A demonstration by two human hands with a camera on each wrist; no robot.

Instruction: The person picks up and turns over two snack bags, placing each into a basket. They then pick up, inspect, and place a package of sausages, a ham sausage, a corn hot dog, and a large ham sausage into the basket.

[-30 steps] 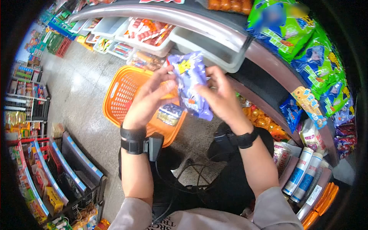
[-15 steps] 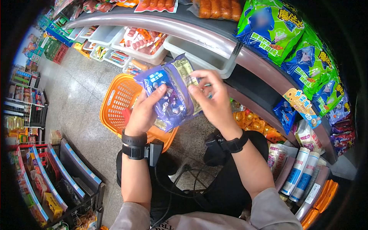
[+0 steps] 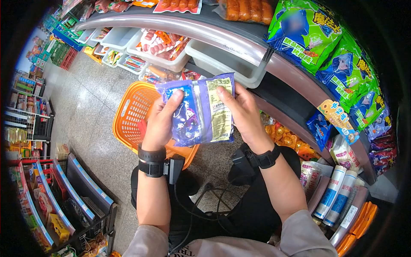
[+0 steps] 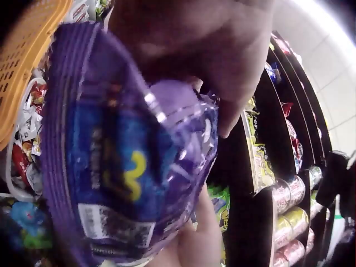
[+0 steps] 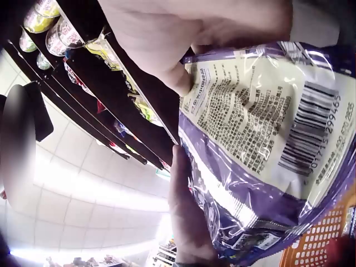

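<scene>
A purple snack bag [image 3: 203, 113] is held flat between both hands, its back with a cream label facing up. The left hand [image 3: 158, 124] pinches the bag's left side, thumb on the blue panel. At the right side, the right hand [image 3: 249, 118] grips it with the thumb on the label. In the left wrist view the bag [image 4: 117, 167] shows its blue panel, with the left hand [image 4: 194, 44] over its top edge. The right wrist view has the label and barcode of the bag [image 5: 261, 128] below the right hand [image 5: 194, 33].
An orange basket [image 3: 128, 109] stands on the floor beneath the bag. White bins [image 3: 227, 64] line the area under the curved shelf edge [image 3: 184, 25]. Green snack bags [image 3: 304, 38] hang at the upper right. A black rack [image 3: 92, 192] stands lower left, and cables lie between the legs.
The bag has been turned over from its front to its back and straightened. The right hand has closed onto its right side, and the left thumb stays on the left part.
</scene>
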